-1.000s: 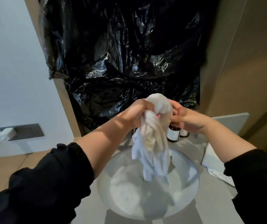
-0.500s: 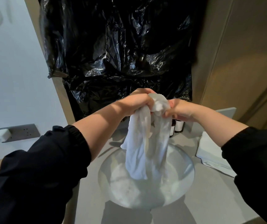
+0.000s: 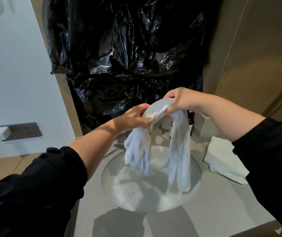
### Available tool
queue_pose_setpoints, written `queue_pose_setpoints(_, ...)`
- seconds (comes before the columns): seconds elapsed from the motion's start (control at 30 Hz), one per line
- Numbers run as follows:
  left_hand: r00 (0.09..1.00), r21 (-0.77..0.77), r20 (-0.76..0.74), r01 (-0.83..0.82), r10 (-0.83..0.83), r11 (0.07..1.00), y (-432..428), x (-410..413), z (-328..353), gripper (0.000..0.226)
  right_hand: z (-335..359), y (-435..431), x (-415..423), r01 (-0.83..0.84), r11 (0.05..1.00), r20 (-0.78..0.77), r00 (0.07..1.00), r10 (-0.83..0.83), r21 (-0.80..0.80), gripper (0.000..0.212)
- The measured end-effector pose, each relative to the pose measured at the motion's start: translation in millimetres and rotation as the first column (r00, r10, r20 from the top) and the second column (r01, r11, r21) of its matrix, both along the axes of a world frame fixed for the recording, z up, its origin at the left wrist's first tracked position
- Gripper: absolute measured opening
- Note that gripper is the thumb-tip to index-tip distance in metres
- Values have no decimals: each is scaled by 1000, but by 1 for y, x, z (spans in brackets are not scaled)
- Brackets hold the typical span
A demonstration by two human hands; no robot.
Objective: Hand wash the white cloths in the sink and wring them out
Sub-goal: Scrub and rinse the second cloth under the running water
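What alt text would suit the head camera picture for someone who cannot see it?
A person's left hand and right hand grip a white cloth stretched between them above a round sink, its two ends hanging down. A folded cloth lies on the counter to the right; black plastic sheeting covers the wall behind.

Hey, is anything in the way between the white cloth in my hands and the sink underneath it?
Nothing visible. The left hand and right hand grip the cloth directly, and its two ends hang straight down over the sink. The folded cloth lies aside on the counter to the right.
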State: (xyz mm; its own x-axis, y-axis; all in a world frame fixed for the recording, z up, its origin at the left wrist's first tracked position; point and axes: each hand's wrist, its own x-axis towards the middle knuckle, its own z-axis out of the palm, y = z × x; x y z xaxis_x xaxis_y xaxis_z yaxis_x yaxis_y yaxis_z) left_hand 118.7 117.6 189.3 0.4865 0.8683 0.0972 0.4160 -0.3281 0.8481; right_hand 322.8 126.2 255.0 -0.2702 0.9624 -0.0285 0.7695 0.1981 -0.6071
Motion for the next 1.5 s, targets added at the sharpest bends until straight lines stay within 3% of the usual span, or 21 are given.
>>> queue_pose_setpoints(0.1,999,-23,46,-27,28,999,-1,-3,-24,56,14,-2,-4,-5,1000,14,1000,6,-18,43)
queue_pose_setpoints(0.2,992,23,79,-98,96,995,-6,-1,-43,49,24,-4,-5,-24,986,-43,999,17,-167,51)
queue_pose_setpoints(0.33,974,-82,219,-41,58,996,-20,10,-54,50,33,-10,-12,-38,961,16,999,44,-272,53)
queue_pose_setpoints(0.43,958,-114,284,-10,42,993,-24,23,-53,77,31,-15,-25,1,983,208,977,38,-183,46)
queue_pose_setpoints(0.5,950,-120,308,-11,48,993,-22,34,-57,98,28,-15,-34,25,998,450,893,1,-51,54)
queue_pose_setpoints(0.57,942,-139,329,-16,61,990,-22,46,-64,122,23,-14,-42,58,998,518,853,-66,31,65)
queue_pose_setpoints(0.7,937,-127,322,-98,134,987,-31,71,-94,122,22,-7,-46,237,971,183,956,-230,-14,74)
queue_pose_setpoints(0.87,935,-157,266,-198,235,968,-44,91,-131,116,11,1,-55,311,940,-177,926,-334,-143,71)
queue_pose_setpoints(1.03,883,-266,327,-256,337,929,-29,80,-140,84,-7,8,-51,289,922,-453,807,-379,-258,43)
queue_pose_setpoints(1.17,964,-300,45,-238,263,924,-12,41,-129,47,-40,26,-11,289,865,-593,636,-494,-411,35)
queue_pose_setpoints(1.27,980,-442,158,-42,124,896,3,12,-130,37,-88,34,19,269,816,-652,497,-573,-512,18)
queue_pose_setpoints(1.37,967,-614,254,156,7,774,7,-2,-134,47,-139,36,32,191,777,-658,433,-616,-600,20)
queue_pose_setpoints(1.5,953,-717,294,268,-69,644,14,-20,-143,25,-202,36,30,20,719,-678,316,-664,-694,25)
